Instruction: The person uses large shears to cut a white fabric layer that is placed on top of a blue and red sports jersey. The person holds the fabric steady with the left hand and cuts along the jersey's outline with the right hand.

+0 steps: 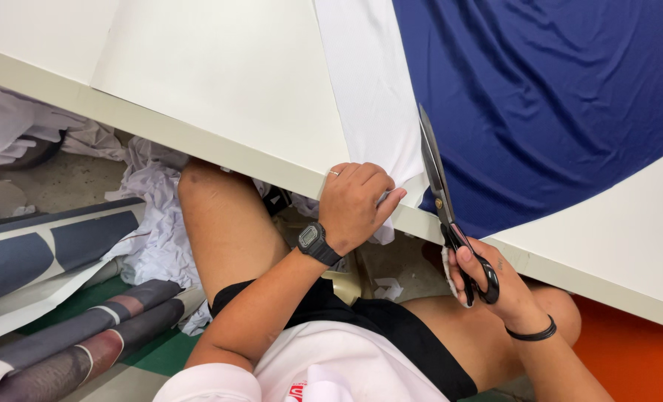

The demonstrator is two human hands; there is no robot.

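My left hand grips the near edge of a white fabric strip where it hangs over the table edge; a black watch sits on that wrist. My right hand holds large black-handled scissors, their blades pointing up along the seam between the white strip and a dark blue fabric. The blades lie nearly closed at the fabric's near edge. I am seated, knees under the table.
A white cutting table fills the upper view, its edge running diagonally. Under it lie crumpled white fabric scraps and rolled grey and brown printed sheets at the left. An orange surface shows at the lower right.
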